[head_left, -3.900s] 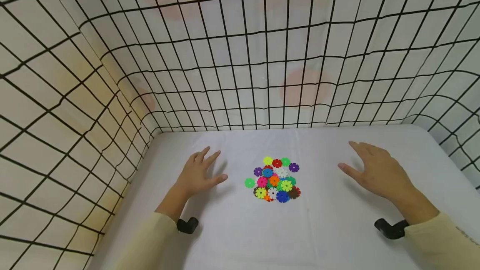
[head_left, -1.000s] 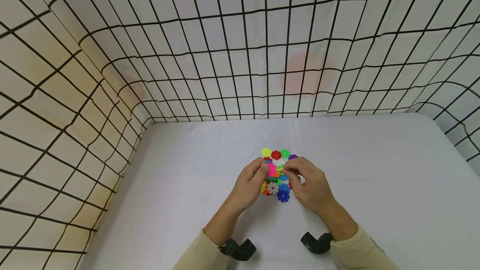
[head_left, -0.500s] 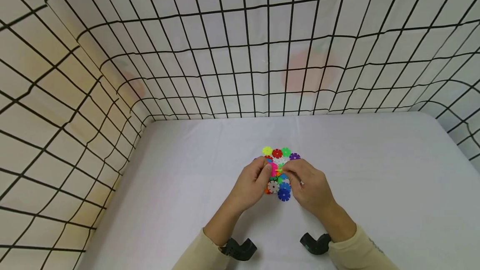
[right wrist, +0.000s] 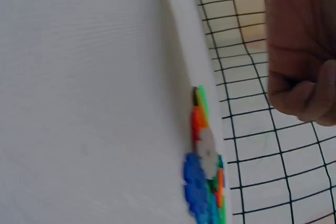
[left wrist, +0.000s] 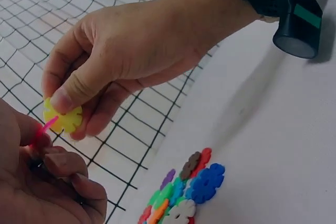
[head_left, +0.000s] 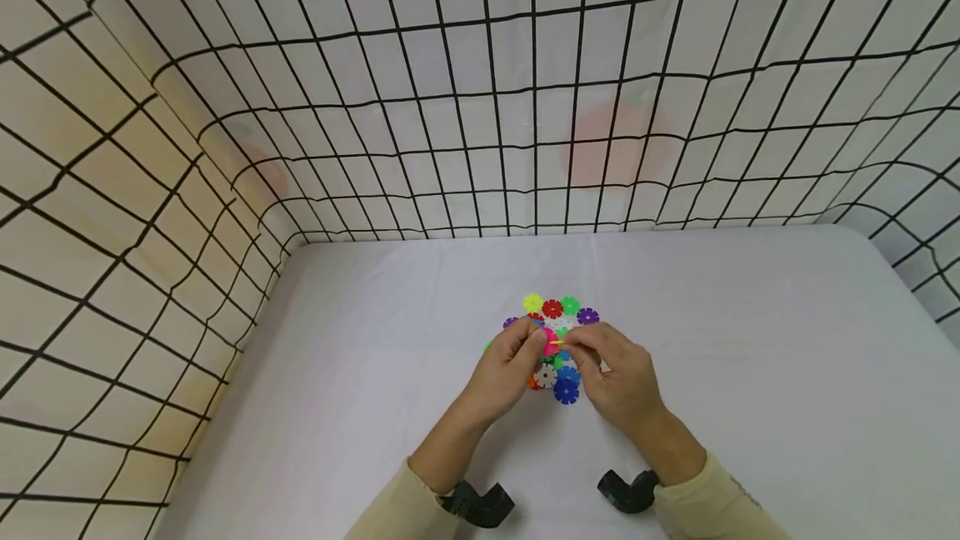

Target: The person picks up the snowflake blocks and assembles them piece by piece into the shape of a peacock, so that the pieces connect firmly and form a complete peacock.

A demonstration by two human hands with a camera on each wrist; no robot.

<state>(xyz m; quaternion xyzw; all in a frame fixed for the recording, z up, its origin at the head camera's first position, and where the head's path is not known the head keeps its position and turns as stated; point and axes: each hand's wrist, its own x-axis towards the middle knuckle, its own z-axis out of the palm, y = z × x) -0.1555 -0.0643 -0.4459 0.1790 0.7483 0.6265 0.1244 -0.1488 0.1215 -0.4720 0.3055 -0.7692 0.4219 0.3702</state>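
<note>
Over the pile, my left hand (head_left: 501,369) pinches a pink snowflake disc (head_left: 551,345) between thumb and fingers. Facing it, my right hand (head_left: 621,375) pinches a yellow snowflake disc (left wrist: 67,121) by its edge. In the left wrist view the pink disc (left wrist: 46,126), seen edge-on, meets the yellow one near its middle; how deep their slots engage cannot be told. Beneath the hands lies a pile of notched plastic discs, including a blue disc (head_left: 567,391) and a white disc (head_left: 546,375). The hands hide part of this pile.
A white cloth-covered table (head_left: 360,373) bears everything. Black wire mesh (head_left: 480,148) rises behind it and at both sides, with pale fabric beyond. Black devices sit on both wrists, such as the right wrist camera (head_left: 628,492). Red disc (head_left: 552,308) and purple disc (head_left: 588,317) edge the pile.
From resting apart on either side, both hands came together over the pile and took up the pink and yellow discs. Over the last second they shifted only slightly.
</note>
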